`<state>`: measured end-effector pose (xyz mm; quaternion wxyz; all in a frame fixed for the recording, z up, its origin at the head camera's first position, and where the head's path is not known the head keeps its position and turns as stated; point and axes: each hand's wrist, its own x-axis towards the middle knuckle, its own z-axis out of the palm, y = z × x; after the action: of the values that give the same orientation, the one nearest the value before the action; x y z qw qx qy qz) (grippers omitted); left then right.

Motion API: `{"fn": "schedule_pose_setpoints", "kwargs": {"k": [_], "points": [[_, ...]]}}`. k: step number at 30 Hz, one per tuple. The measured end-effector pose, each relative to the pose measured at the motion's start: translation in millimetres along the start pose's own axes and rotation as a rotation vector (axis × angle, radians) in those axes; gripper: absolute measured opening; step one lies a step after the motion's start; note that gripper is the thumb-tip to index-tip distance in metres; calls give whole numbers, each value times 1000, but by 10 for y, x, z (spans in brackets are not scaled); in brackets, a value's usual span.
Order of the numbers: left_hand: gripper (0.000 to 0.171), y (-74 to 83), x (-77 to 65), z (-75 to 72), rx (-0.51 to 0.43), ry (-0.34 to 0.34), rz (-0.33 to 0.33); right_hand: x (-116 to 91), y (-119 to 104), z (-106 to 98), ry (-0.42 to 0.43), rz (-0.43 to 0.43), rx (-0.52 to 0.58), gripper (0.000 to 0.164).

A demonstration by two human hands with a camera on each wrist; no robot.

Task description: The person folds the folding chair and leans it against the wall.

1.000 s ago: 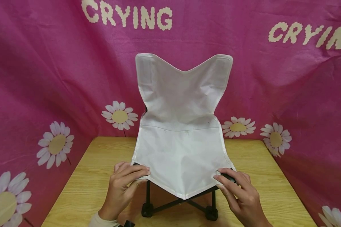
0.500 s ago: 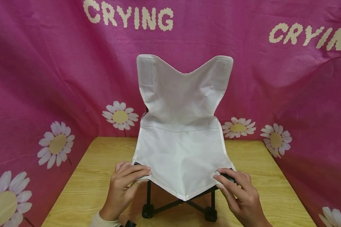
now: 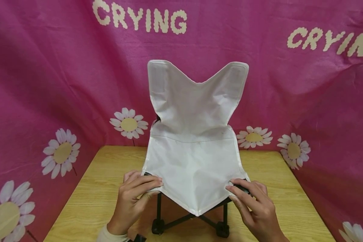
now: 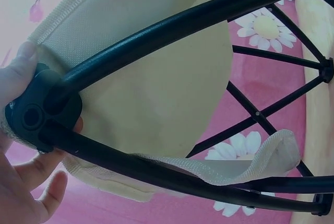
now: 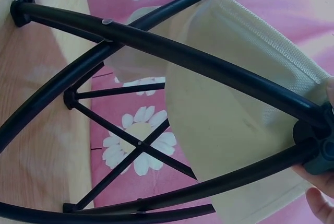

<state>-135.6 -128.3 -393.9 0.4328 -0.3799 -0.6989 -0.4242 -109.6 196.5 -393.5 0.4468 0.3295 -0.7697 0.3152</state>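
A small folding chair with a white fabric seat [image 3: 190, 161] and black crossed legs [image 3: 181, 220] stands unfolded on the table. My left hand [image 3: 134, 198] grips the seat's front left corner, fingers on top of the cloth and thumb below. At the front right corner my right hand [image 3: 254, 205] holds the cloth and frame the same way, a black corner piece [image 3: 243, 189] showing between its fingers. From below, in the left wrist view, a black plastic joint [image 4: 39, 109] sits within the left hand's grasp. A similar joint [image 5: 315, 138] lies against the right fingers in the right wrist view.
The wooden table [image 3: 109, 171] carries the chair. Close behind it hangs a pink cloth backdrop [image 3: 199, 40] with daisies and lettering, which also closes off both sides. The white backrest [image 3: 196, 101] rises towards the back.
Both hands keep their hold on the front corners. The chair and backdrop sit slightly lower in the head view, the backrest's top a little further right.
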Motion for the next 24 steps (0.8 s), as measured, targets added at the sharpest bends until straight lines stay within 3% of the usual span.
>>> {"fn": "schedule_pose_setpoints", "kwargs": {"k": [24], "points": [[17, 21, 45, 10, -20, 18, 7, 143, -97, 44, 46, -46, 17, 32]]}}
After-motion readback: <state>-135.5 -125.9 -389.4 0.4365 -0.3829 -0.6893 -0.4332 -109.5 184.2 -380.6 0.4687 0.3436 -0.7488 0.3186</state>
